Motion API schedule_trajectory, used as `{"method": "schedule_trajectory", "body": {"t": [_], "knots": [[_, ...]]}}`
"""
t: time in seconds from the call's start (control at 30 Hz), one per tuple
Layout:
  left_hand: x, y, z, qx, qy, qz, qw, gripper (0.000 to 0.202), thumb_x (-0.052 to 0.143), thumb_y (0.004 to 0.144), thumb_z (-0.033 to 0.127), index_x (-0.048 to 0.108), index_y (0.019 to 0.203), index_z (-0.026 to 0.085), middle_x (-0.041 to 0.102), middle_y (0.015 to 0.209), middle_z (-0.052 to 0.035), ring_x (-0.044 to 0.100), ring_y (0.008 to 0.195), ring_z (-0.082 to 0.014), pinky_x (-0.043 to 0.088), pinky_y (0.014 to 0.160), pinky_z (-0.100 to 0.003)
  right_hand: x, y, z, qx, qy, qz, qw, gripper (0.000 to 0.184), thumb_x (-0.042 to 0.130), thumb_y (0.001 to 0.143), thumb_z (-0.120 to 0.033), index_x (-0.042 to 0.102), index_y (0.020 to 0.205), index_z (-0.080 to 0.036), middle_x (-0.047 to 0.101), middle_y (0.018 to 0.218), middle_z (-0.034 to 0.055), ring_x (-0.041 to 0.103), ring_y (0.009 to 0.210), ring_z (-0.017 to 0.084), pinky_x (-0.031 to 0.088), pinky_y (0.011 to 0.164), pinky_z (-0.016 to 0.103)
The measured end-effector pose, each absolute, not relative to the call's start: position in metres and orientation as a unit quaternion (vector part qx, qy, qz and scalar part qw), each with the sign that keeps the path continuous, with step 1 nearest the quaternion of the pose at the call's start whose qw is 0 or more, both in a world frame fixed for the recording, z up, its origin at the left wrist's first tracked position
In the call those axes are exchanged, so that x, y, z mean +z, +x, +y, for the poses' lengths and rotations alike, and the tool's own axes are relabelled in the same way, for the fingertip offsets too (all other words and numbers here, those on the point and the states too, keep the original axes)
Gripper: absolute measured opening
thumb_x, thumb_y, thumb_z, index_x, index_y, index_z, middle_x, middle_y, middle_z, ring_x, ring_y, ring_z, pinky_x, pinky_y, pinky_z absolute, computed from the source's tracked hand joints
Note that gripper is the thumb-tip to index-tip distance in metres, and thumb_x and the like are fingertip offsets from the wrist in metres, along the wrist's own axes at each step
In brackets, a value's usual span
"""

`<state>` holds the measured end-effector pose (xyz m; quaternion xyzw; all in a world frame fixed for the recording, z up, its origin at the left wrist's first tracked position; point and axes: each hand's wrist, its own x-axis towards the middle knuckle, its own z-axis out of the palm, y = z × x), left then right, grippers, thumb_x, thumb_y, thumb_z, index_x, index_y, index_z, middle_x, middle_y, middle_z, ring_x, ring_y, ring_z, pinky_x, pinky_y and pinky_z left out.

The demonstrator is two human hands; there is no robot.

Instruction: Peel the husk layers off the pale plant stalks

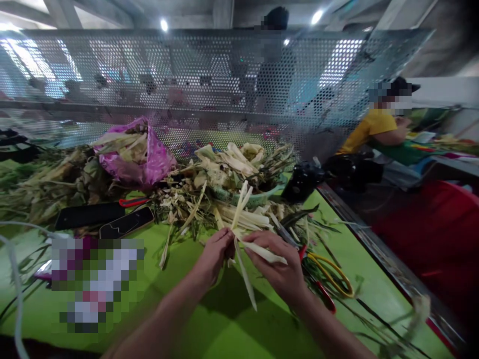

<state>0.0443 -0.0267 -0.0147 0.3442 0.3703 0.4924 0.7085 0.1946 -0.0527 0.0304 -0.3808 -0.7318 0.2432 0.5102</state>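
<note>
Husk strips [238, 213] held in two hands above the green bench [168, 284]

Nearest, bare bench lies beneath the forearms, with open room between them. The left hand [218, 248] is clamped on the strips' crossing; the right hand [275, 257], close beside it, grips one strip. Four pale ends fan out: two away, one down, one rightward. Just right of the right hand lies one yellow loop handle [333, 274], and past it runs the bench's metal-trimmed right edge [392, 267]. To the left are two dark flat objects [127, 223] and one red cutter [133, 202]. Beyond the hands, loose husks crowd one green basket [258, 200], leaving little room; one pink bag [160, 159] sits left of it. One perforated screen [187, 65] closes the far side. One person in yellow [364, 130] is at right.
</note>
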Motion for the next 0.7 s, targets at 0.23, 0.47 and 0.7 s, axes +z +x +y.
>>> {"method": "schedule_trajectory", "body": {"t": [0.23, 0.47, 0.7], "knots": [[-0.011, 0.042, -0.028, 0.475, 0.266, 0.330, 0.771, 0.026, 0.069, 0.069, 0.036, 0.053, 0.072, 0.016, 0.040, 0.056, 0.0063, 0.032, 0.047, -0.0054, 0.032, 0.051, -0.021, 0.026, 0.199, -0.051, 0.341, -0.418, -0.664, 0.518, 0.003, 0.065, 0.079, -0.019, 0.064, 0.078, -0.021, 0.068, 0.088, 0.0050, 0.062, 0.083, 0.021, 0.048, 0.075, 0.035], [-0.013, 0.043, -0.030, 0.450, 0.250, 0.364, 0.776, 0.034, 0.066, 0.071, 0.046, 0.053, 0.071, 0.015, 0.044, 0.056, 0.0047, 0.039, 0.050, -0.0077, 0.036, 0.053, -0.022, 0.027, 0.199, -0.052, 0.354, -0.420, -0.678, 0.489, 0.004, 0.065, 0.078, -0.020, 0.067, 0.081, -0.022, 0.066, 0.081, 0.0032, 0.061, 0.076, 0.020, 0.047, 0.071, 0.032], [-0.012, 0.042, -0.031, 0.435, 0.337, 0.416, 0.724, 0.034, 0.071, 0.068, 0.045, 0.059, 0.083, 0.016, 0.050, 0.066, 0.0032, 0.042, 0.057, -0.0079, 0.031, 0.052, -0.020, 0.028, 0.205, -0.048, 0.509, -0.339, -0.614, 0.500, 0.038, 0.048, 0.085, -0.054, 0.061, 0.094, -0.020, 0.066, 0.080, 0.0068, 0.058, 0.070, 0.020, 0.046, 0.063, 0.032]]}}
